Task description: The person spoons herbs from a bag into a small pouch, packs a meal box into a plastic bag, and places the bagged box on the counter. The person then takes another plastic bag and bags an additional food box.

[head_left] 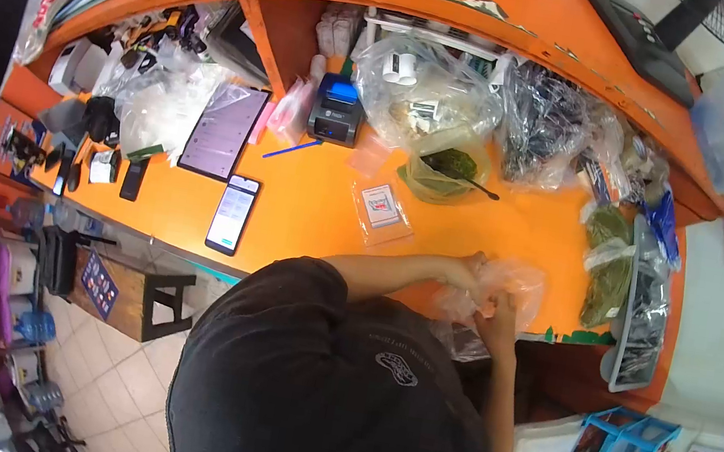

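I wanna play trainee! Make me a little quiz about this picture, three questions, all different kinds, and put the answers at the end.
1. What do the left hand and right hand both touch?
2. True or false: the white-screened phone lies on the floor.
3. A dark handle pokes out of an open bag. What colour is the stuff inside?
A. Red
B. Green
C. Blue

Key:
1. A clear bag.
2. False; it lies on the orange desk.
3. B.
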Action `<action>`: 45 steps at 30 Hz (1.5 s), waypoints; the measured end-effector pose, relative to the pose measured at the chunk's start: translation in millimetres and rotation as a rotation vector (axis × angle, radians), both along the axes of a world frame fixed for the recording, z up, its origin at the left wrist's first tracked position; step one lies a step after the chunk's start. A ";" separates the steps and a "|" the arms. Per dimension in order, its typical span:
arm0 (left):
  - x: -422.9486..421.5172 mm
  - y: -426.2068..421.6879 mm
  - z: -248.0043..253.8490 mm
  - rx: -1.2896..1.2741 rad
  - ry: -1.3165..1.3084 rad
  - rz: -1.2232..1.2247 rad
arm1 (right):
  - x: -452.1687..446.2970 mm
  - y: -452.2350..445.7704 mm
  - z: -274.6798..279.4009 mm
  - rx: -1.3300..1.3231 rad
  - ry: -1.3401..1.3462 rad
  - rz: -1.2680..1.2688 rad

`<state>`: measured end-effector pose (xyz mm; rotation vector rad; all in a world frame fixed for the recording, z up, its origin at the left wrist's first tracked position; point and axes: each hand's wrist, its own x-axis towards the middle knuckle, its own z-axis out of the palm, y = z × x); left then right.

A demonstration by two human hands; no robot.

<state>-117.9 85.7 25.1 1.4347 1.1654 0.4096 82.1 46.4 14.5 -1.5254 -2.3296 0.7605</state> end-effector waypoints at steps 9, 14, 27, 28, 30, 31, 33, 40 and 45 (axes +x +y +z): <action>-0.9 0.6 16.3 1.198 0.336 0.048 | 76.7 3.7 -0.8 0.075 -0.986 -0.141; 71.4 -12.9 -14.5 1.252 -0.060 -0.100 | 86.2 29.7 -47.7 -0.273 -1.077 -0.080; -24.3 -0.7 8.3 0.638 -0.079 -0.378 | -10.7 39.5 33.2 -0.161 -0.859 -0.028; -43.2 -6.0 24.1 0.461 -0.323 -0.421 | -15.7 35.1 29.4 -0.078 -0.847 -0.043; -92.9 -11.9 25.6 0.413 -0.365 0.020 | -24.3 31.2 35.0 -0.030 -0.827 -0.078; -115.0 -9.8 6.1 0.413 -0.154 0.369 | -20.6 35.4 30.9 -0.082 -0.796 -0.072; -165.7 7.2 -38.3 0.425 0.199 0.905 | -9.2 45.5 18.4 -0.187 -0.733 -0.055; -241.5 21.5 -110.3 0.989 0.641 0.927 | -47.9 45.2 94.4 -0.102 -0.429 -0.076; -219.0 -41.0 -46.5 1.217 0.559 0.916 | -112.5 37.8 110.3 -0.243 0.377 0.054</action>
